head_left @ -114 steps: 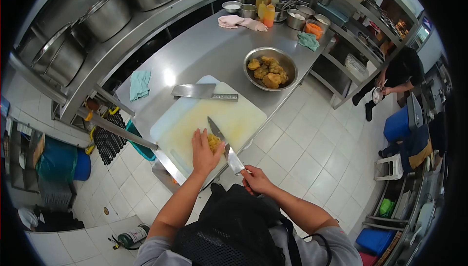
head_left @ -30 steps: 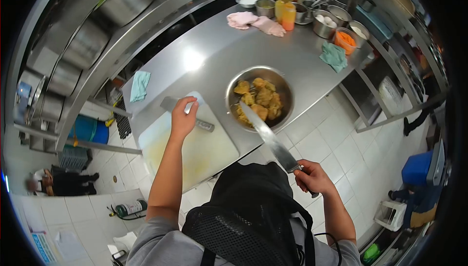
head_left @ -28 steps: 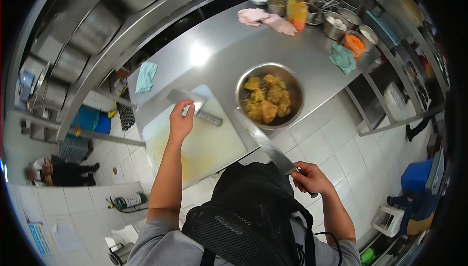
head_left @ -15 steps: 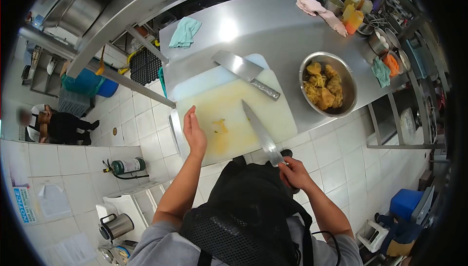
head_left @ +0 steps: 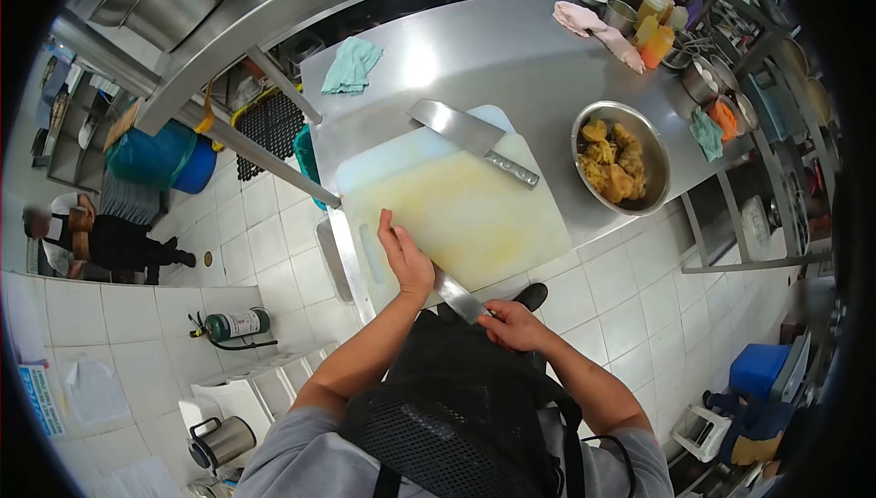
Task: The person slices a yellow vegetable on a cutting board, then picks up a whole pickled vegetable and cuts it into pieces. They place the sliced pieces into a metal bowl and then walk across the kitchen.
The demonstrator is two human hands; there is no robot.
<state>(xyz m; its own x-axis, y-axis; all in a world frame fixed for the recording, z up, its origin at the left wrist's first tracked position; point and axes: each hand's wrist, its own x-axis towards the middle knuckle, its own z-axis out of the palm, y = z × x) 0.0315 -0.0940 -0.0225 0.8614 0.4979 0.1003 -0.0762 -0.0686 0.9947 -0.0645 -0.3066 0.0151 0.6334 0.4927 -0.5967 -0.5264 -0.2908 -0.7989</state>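
Note:
My right hand (head_left: 513, 326) is wrapped round the handle of a chef's knife (head_left: 463, 299), low in front of my body. Its blade points up and left, with the tip end hidden behind my left hand (head_left: 408, 263). That hand has its fingers stretched out over the near left part of a yellow-stained white cutting board (head_left: 484, 215), beside the blade. A second, bluish cutting board (head_left: 365, 170) lies partly under the white one. Across both rests a cleaver (head_left: 465, 129), its handle toward the right.
Right of the boards stands a steel bowl (head_left: 584, 170) of yellow-brown food pieces. A green cloth (head_left: 352, 67), a pink cloth (head_left: 598, 33) and sauce bottles (head_left: 655, 46) lie farther back on the steel table. At far left is another person (head_left: 105, 238).
My left hand has moved right and down, meeting the knife, which has swung left with my right hand. The yellow scraps seen on the white board earlier no longer show there.

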